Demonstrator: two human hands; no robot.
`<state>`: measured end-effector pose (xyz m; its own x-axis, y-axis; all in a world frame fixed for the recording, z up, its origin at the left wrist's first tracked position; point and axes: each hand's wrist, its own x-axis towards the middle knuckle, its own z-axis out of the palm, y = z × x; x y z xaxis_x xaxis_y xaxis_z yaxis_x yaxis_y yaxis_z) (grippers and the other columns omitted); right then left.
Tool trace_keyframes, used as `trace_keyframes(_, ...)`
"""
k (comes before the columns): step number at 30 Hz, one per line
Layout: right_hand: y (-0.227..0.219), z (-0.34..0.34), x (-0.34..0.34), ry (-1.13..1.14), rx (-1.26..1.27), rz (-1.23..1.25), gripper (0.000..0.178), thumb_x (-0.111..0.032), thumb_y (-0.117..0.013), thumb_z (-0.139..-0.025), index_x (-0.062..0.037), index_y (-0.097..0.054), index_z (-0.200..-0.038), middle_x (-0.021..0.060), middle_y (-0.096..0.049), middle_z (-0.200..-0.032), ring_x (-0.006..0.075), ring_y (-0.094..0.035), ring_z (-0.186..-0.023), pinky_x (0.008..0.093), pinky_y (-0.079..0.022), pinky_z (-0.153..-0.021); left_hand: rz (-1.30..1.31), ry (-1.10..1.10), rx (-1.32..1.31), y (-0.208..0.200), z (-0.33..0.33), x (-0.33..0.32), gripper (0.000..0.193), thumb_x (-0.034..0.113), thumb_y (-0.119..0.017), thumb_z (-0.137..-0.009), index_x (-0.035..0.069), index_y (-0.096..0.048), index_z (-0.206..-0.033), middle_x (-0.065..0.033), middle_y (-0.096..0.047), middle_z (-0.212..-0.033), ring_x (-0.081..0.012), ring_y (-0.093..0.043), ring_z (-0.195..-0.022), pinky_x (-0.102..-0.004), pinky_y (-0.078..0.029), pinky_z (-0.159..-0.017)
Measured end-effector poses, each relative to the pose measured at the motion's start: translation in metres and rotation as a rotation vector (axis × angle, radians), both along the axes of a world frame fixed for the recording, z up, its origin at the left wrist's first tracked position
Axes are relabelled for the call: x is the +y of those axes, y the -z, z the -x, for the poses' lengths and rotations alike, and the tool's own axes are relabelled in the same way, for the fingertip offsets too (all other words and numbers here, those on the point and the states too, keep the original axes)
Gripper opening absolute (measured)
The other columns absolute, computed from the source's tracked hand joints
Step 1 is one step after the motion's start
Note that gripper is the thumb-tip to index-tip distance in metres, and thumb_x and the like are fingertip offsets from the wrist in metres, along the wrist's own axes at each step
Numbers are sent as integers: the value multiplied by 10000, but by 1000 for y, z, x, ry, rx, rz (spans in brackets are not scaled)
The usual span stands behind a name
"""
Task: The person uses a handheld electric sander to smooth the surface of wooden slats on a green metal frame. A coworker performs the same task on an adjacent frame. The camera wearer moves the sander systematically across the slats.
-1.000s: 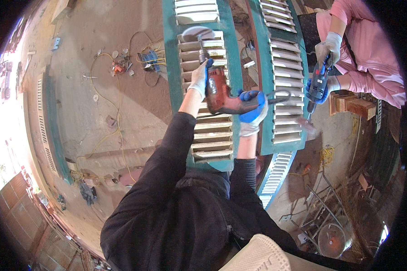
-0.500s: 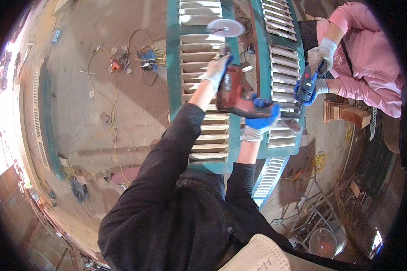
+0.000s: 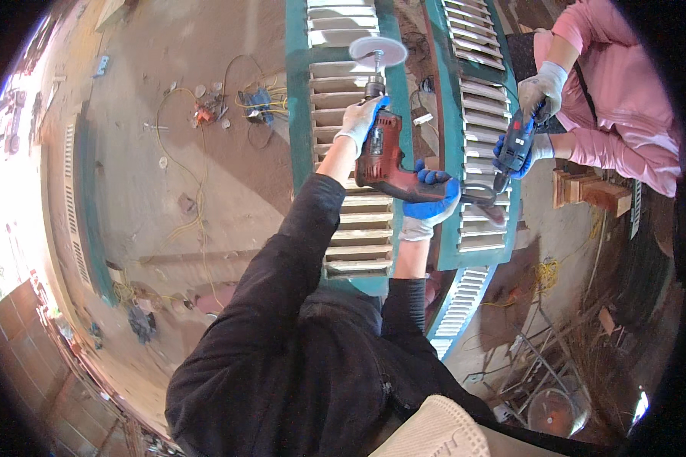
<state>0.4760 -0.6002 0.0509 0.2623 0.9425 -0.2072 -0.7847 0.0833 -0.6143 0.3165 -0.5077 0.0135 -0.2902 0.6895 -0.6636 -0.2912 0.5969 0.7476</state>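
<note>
A red and black power drill (image 3: 381, 156) with a round pale sanding disc (image 3: 378, 52) in its chuck is held in both my gloved hands. My left hand (image 3: 360, 122) wraps the drill's front end behind the chuck. My right hand (image 3: 433, 196) is closed round the rear handle. Under the drill lies a green louvered shutter (image 3: 301, 129) with pale bare slats. The disc is over the shutter's upper part, near its right stile; whether it touches the wood I cannot tell.
At the right, a person in a pink top (image 3: 625, 99) works a dark power tool (image 3: 517, 147) over a second green shutter (image 3: 451, 152). Yellow cords (image 3: 200, 202) and a blue item (image 3: 259, 104) lie on the floor at left. Wood blocks (image 3: 598, 192) stand right; another shutter (image 3: 88, 213) leans far left.
The drill and both my hands have shifted slightly left relative to the shutter. The whole view has moved a little. Both hands keep their hold.
</note>
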Motion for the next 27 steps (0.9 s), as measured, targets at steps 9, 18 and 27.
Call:
trace_keyframes(9, -13, 12, -13, -49, -185, 134, 285, -324, -516, -844, -51, -516, -762, 71, -493, -666, 206, -476, -628, 473, -431, -789, 95, -112, -240, 35, 17, -30, 306, 401, -636, -778, 95, -622, -786, -24, -587, -641, -176, -562, -507, -307, -451, -483)
trace_keyframes(18, 9, -6, -26, -58, -108, 23, 308, -328, -473, -874, -48, -518, -755, 77, -518, -670, 214, -517, -654, 492, -438, -826, 56, -25, 8, 38, 8, -32, 357, 443, -664, -731, 101, -633, -830, -15, -582, -682, -139, -531, -539, -288, -427, -515)
trace_keyframes(27, -6, 24, -35, -39, -38, 141, 221, -248, -535, -854, -54, -526, -749, 60, -523, -649, 205, -510, -582, 494, -454, -797, 28, -142, -460, 17, 38, -55, 239, 361, -645, -774, 127, -598, -787, -31, -609, -653, -174, -574, -538, -293, -480, -523)
